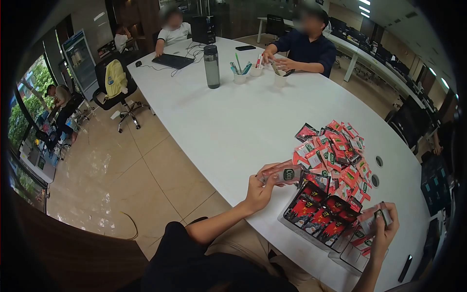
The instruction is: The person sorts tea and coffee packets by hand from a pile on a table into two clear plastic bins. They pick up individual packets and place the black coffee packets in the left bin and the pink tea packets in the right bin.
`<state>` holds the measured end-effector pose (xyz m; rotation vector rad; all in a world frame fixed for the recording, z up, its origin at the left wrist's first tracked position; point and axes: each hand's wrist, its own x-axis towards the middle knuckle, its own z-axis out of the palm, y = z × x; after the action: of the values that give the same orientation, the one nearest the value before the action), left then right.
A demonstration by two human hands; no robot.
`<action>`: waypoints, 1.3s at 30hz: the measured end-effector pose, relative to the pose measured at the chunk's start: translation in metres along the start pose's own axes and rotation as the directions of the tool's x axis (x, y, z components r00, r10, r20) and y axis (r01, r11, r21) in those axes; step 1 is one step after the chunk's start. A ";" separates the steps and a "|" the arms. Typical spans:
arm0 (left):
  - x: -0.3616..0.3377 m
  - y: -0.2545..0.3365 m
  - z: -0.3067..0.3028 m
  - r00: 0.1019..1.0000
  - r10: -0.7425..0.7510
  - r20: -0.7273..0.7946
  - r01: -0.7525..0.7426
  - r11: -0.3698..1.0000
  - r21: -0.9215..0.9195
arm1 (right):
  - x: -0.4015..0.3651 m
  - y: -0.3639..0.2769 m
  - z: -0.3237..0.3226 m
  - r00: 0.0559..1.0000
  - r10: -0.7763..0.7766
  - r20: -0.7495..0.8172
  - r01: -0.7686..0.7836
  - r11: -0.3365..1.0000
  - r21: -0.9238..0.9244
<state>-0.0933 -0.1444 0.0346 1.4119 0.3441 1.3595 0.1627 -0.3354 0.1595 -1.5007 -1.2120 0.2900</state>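
My left hand point(261, 189) is closed around a pinkish sachet point(288, 174) with a green label, just left of the pile. On the table a heap of red and white sachets point(334, 155) with green labels is spread, a few darker ones among them. Close to me stands an organizer box point(287, 221) filled with rows of black and red coffee sachets point(307, 207). My right hand point(385, 225) grips another sachet point(370, 213) above the near right compartment point(351, 260), where several red and white sachets point(361, 241) sit.
Farther up the white table point(209, 131) stand a grey bottle point(211, 67) and cups of pens point(240, 77). Two people sit at the far side, one by a keyboard point(172, 61). A dark slim object point(404, 268) lies right of my right hand. Round holes point(375, 180) pierce the tabletop.
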 end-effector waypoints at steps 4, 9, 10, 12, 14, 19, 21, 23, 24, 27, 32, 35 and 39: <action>-0.001 -0.008 -0.002 0.991 -0.111 -0.072 0.112 0.994 0.006 | -0.020 -0.001 -0.027 0.998 -0.047 -0.044 0.036 0.972 -0.230; -0.002 -0.009 -0.002 0.989 -0.086 -0.117 0.096 0.992 0.085 | -0.055 0.010 -0.060 0.985 0.082 -0.151 -0.135 0.916 -0.378; -0.002 -0.010 -0.002 0.990 -0.090 -0.109 0.097 0.993 0.061 | -0.062 0.013 -0.066 0.974 0.138 -0.180 -0.199 0.897 -0.394; -0.003 -0.012 -0.003 0.990 -0.098 -0.099 0.100 0.995 0.017 | -0.072 0.022 -0.072 0.975 0.095 -0.201 -0.177 0.882 -0.438; -0.004 -0.011 -0.002 0.990 -0.115 -0.084 0.119 0.992 0.048 | -0.080 0.029 -0.073 0.976 0.089 -0.197 -0.174 0.864 -0.472; -0.005 -0.017 -0.004 0.988 -0.115 -0.106 0.115 0.993 -0.007 | -0.088 0.034 -0.069 0.982 0.186 -0.043 -0.180 0.832 -0.525; -0.008 -0.021 -0.007 0.988 -0.105 -0.112 0.104 0.994 -0.011 | -0.094 0.044 -0.069 0.992 0.120 0.045 -0.072 0.814 -0.577; -0.006 -0.021 -0.006 0.991 -0.060 -0.120 0.064 0.998 0.028 | -0.091 0.044 -0.072 0.953 0.206 0.221 -0.052 0.832 -0.553; -0.005 -0.020 -0.005 0.991 -0.037 -0.125 0.043 0.998 0.050 | -0.085 0.036 -0.071 0.919 0.244 0.310 -0.041 0.840 -0.540; -0.003 -0.021 0.000 0.984 -0.004 -0.177 0.015 0.998 0.062 | -0.078 0.028 -0.066 0.891 0.245 0.383 0.021 0.820 -0.572; -0.004 -0.022 -0.003 0.979 0.025 -0.203 -0.001 0.993 0.114 | -0.077 0.045 -0.073 0.802 0.455 0.386 -0.088 0.729 -0.679; -0.002 -0.021 -0.006 0.976 0.022 -0.215 0.009 0.990 0.144 | -0.083 0.064 -0.079 0.823 0.418 0.384 -0.011 0.689 -0.725; -0.002 -0.025 -0.007 0.975 0.034 -0.218 0.011 0.979 0.202 | -0.075 0.044 -0.058 0.889 0.213 0.405 0.149 0.703 -0.696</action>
<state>-0.0881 -0.1339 0.0115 1.4315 0.6362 1.5292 0.1952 -0.4217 0.1108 -2.2190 -1.8183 0.2074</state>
